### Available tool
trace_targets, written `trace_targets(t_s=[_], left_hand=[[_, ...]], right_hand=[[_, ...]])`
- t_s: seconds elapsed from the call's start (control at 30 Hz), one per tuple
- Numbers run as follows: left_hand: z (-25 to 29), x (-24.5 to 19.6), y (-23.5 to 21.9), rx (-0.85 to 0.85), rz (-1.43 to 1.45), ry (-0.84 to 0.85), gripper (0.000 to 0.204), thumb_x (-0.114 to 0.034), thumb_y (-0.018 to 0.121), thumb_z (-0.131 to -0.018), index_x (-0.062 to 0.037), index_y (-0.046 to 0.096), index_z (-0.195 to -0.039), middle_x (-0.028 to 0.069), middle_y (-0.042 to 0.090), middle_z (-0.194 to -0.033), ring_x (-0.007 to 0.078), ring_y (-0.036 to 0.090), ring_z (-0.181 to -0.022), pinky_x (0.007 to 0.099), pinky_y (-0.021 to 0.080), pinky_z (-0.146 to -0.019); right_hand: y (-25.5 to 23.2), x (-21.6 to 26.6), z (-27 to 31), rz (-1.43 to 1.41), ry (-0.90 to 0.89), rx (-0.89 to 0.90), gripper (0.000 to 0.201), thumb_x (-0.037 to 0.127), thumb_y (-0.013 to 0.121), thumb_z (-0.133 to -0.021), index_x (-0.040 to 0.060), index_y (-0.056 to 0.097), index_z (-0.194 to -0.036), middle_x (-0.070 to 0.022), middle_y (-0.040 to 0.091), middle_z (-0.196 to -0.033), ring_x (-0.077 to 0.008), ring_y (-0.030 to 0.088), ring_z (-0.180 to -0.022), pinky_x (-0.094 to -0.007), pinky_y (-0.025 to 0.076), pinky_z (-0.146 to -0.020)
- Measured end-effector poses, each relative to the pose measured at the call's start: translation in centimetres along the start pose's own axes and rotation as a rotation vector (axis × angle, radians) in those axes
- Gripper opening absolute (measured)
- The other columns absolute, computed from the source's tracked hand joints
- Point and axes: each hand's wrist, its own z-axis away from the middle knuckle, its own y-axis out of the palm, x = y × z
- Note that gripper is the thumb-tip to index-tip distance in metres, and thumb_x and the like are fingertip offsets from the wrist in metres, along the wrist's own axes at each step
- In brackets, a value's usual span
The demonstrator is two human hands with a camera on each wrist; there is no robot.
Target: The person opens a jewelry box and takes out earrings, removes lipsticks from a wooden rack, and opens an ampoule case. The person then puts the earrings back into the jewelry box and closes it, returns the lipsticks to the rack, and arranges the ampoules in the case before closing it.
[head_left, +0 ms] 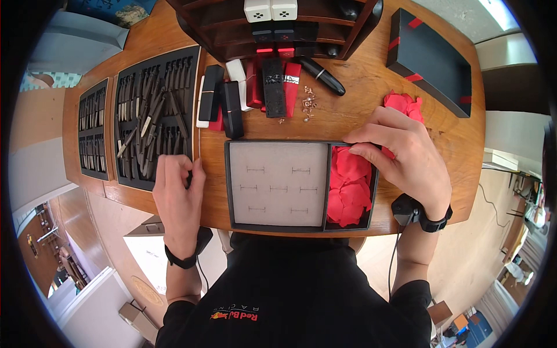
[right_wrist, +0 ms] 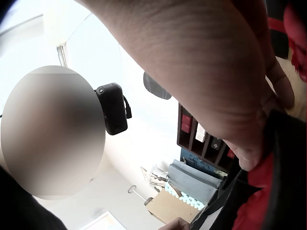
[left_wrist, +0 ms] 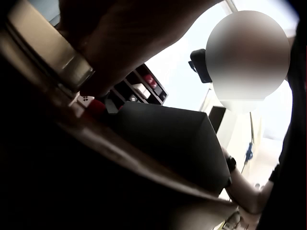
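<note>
A shallow black box (head_left: 228, 188) lies at the table's front edge. Its left part carries a pale insert (head_left: 278, 159) with several slits, and its narrow right part is filled with red petals (head_left: 349, 200). My right hand (head_left: 400, 151) pinches the box's far wall near the right corner, thumb on the petal side, as the right wrist view also shows. To the left, my left hand (head_left: 177, 194) has curled fingers at the near right corner of a dark tray (head_left: 194, 75). A dark bit shows between its thumb and forefinger; I cannot tell what it is.
Loose brown strips (head_left: 148, 116) lie heaped on the tray. Lipstick-like cases (head_left: 232, 107) and small gold jewellery pieces (head_left: 309, 104) sit beyond the box. A wooden shelf (head_left: 217, 29) stands behind them. At back right are a black lid (head_left: 432, 64) and more red petals (head_left: 403, 104).
</note>
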Motion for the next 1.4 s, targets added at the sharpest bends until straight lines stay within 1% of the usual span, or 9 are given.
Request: trace_targets(t_s=[0.37, 0.5, 0.67, 0.77, 0.97, 1.07, 1.3, 1.37, 1.4], left_hand=[[-2.5, -0.4, -1.3, 0.056, -0.109, 0.09, 0.022, -0.004, 0.079, -0.093, -0.0018, 0.057, -0.095, 0.0077, 0.054, -0.089, 0.0202, 0.052, -0.069, 0.0349, 0.047, -0.064], [-4.9, -4.5, -3.9, 0.127, 0.159, 0.012, 0.017, -0.007, 0.081, -0.09, -0.0024, 0.065, -0.095, 0.0068, 0.06, -0.088, 0.0179, 0.057, -0.071, 0.0331, 0.048, -0.065], [-8.6, -7.5, -0.8, 0.462, 0.377, 0.497, 0.017, -0.012, 0.081, -0.089, -0.0023, 0.073, -0.1, 0.0097, 0.064, -0.087, 0.0237, 0.068, -0.079, 0.0341, 0.051, -0.068], [-9.5, -8.0, 0.4, 0.549, 0.283, 0.57, 0.02, -0.015, 0.082, -0.089, -0.0024, 0.074, -0.102, 0.0113, 0.063, -0.087, 0.0287, 0.069, -0.079, 0.0382, 0.054, -0.07], [-9.3, -6.6, 0.4, 0.628, 0.392, 0.46, 0.021, -0.015, 0.084, -0.086, -0.0035, 0.077, -0.102, 0.0093, 0.064, -0.084, 0.0238, 0.069, -0.073, 0.0354, 0.053, -0.063], [-9.3, -6.2, 0.3, 0.593, 0.506, 0.418, 0.017, -0.012, 0.084, -0.086, -0.0044, 0.077, -0.1, 0.0072, 0.064, -0.078, 0.0198, 0.066, -0.067, 0.0325, 0.05, -0.059], [-9.6, -5.4, 0.8, 0.52, 0.597, 0.423, 0.012, -0.007, 0.082, -0.087, -0.0052, 0.077, -0.098, 0.0032, 0.061, -0.068, 0.0131, 0.061, -0.062, 0.0267, 0.045, -0.056], [-9.7, -5.8, 0.5, 0.505, 0.558, 0.305, 0.015, -0.007, 0.082, -0.086, -0.0049, 0.076, -0.099, 0.0037, 0.061, -0.072, 0.0118, 0.06, -0.062, 0.0257, 0.043, -0.054], [-9.7, -5.8, 0.7, 0.5, 0.558, 0.301, 0.015, -0.007, 0.082, -0.086, -0.0049, 0.076, -0.099, 0.0037, 0.061, -0.072, 0.0118, 0.06, -0.062, 0.0257, 0.043, -0.054]], right_hand=[[0.5, 0.0, 0.2, 0.0, -0.012, -0.051, 0.011, 0.009, 0.079, -0.088, 0.0048, 0.078, -0.098, -0.0108, 0.064, -0.09, -0.033, 0.067, -0.083, -0.0431, 0.055, -0.071], [0.8, 0.0, 0.1, 0.018, -0.027, -0.07, 0.011, 0.009, 0.079, -0.088, 0.0044, 0.078, -0.098, -0.0116, 0.064, -0.088, -0.0327, 0.067, -0.083, -0.0432, 0.055, -0.072], [0.4, -0.2, 0.0, -0.003, -0.022, -0.04, 0.012, 0.01, 0.079, -0.088, 0.0042, 0.079, -0.098, -0.0116, 0.063, -0.086, -0.0325, 0.066, -0.082, -0.0423, 0.053, -0.072], [0.6, -0.2, -0.1, -0.024, -0.024, -0.039, 0.012, 0.011, 0.079, -0.089, 0.0041, 0.079, -0.099, -0.0114, 0.063, -0.086, -0.0322, 0.066, -0.082, -0.0419, 0.053, -0.072], [0.7, 0.2, 0.1, -0.047, -0.016, -0.036, 0.023, 0.008, 0.085, -0.081, 0.0059, 0.078, -0.102, -0.0104, 0.063, -0.089, -0.0319, 0.066, -0.085, -0.0423, 0.055, -0.074], [0.7, 0.9, 0.2, 0.059, -0.002, 0.056, 0.054, 0.013, 0.095, -0.066, 0.0096, 0.076, -0.116, -0.008, 0.062, -0.099, -0.03, 0.064, -0.094, -0.0399, 0.056, -0.08], [0.3, 1.7, -0.5, -0.002, 0.059, 0.019, 0.043, 0.011, 0.09, -0.075, 0.0063, 0.072, -0.115, -0.0104, 0.063, -0.102, -0.0336, 0.065, -0.097, -0.0427, 0.056, -0.081], [-0.4, 1.9, -1.1, 0.005, 0.095, -0.069, 0.042, 0.013, 0.089, -0.079, 0.0057, 0.072, -0.116, -0.0117, 0.065, -0.103, -0.0345, 0.066, -0.097, -0.0422, 0.056, -0.083], [-0.5, 1.8, -1.6, 0.02, 0.052, -0.105, 0.04, 0.008, 0.089, -0.08, 0.0019, 0.073, -0.116, -0.0118, 0.069, -0.107, -0.0269, 0.067, -0.088, -0.0355, 0.056, -0.08]])
